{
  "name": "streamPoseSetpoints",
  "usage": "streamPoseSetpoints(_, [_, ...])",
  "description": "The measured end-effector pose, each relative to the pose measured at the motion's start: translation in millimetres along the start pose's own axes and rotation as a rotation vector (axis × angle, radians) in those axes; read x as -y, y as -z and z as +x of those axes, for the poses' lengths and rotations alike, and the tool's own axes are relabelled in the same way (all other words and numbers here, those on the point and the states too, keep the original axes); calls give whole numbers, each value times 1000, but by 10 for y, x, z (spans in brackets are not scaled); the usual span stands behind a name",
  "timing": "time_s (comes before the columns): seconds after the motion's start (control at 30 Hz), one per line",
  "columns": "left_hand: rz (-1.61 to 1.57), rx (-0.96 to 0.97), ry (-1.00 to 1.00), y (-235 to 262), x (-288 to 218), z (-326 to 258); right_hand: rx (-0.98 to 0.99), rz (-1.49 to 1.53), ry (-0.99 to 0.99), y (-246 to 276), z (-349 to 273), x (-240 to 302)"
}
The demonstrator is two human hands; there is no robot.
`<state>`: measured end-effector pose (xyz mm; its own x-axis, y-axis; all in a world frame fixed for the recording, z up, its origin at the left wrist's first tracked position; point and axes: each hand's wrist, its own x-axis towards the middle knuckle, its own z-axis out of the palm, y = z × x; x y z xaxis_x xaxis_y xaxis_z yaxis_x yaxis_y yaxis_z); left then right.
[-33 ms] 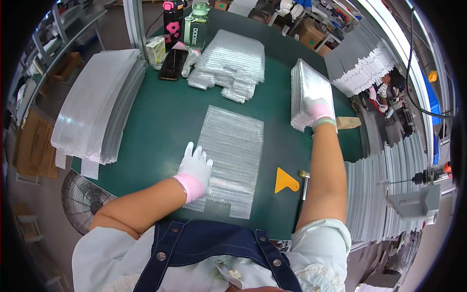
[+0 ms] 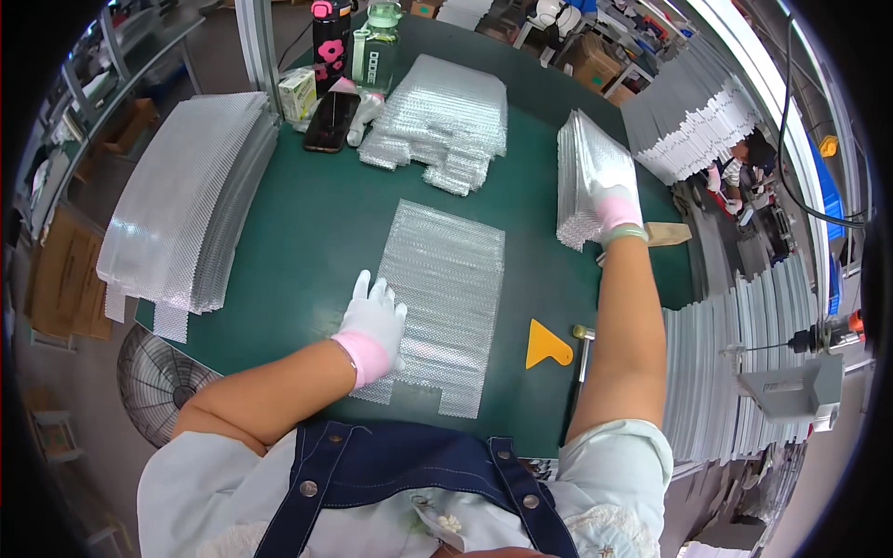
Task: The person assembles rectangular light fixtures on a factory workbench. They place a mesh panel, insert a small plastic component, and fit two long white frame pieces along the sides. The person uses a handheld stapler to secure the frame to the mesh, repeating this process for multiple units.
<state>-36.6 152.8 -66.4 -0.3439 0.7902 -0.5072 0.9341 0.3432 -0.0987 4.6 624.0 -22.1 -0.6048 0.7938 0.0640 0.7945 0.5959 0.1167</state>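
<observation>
A bubble-wrap sheet lies flat in the middle of the green table. My left hand, in a white glove with a pink cuff, rests flat on the sheet's near left edge with its fingers spread. My right arm reaches out to the right. There my right hand, gloved the same way, lies on the near end of a leaning stack of clear bubble sheets. Whether its fingers grip a sheet is hidden against the stack.
A yellow scraper and a metal-handled tool lie right of the sheet. A pile of bubble bags, a phone and two bottles stand at the back. A long sheet stack fills the left edge. Another person works far right.
</observation>
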Motion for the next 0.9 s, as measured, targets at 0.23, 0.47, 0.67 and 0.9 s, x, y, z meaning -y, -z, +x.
streamPoseSetpoints(0.23, [35,21,16,30,-29,11,-517,418,-213,563,-460,-31])
streamPoseSetpoints(0.47, [44,-17,9,50,-41,21,-980,825,-182,726,-770,-325])
streamPoseSetpoints(0.67, [-251,-152,-29,-9,238,-43,-726,1477,407,590,-2210,218])
streamPoseSetpoints(0.9, [-1516,-681,-668,109,-396,-704,-572,1143,880,-17,-3773,829])
